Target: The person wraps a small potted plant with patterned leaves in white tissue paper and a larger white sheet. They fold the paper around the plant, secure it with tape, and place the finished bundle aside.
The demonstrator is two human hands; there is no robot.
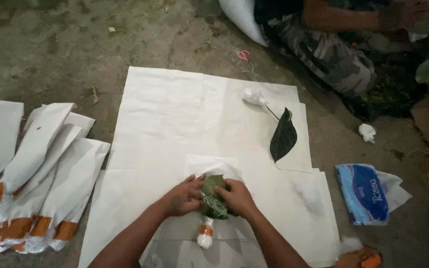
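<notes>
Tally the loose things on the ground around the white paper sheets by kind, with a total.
Leaf cuttings with a wrapped stem: 2, one dark leaf lying free, one green leaf held by the left hand and right hand.
Blue tissue packs: 1.
Pink scissors: 1.
Total: 4.

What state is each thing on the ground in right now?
Left hand: on the leaf bundle, grip closed on it.
Right hand: grip closed on the same bundle.
Leaf bundle: partly rolled on thin paper, stem end wrapped in white wad and orange tape.
Loose leaf: flat, unwrapped, cotton on its stem.
Wrapped cones: finished, taped, stacked.
Tissue pack: torn open.
Paper sheets: spread flat.
</notes>
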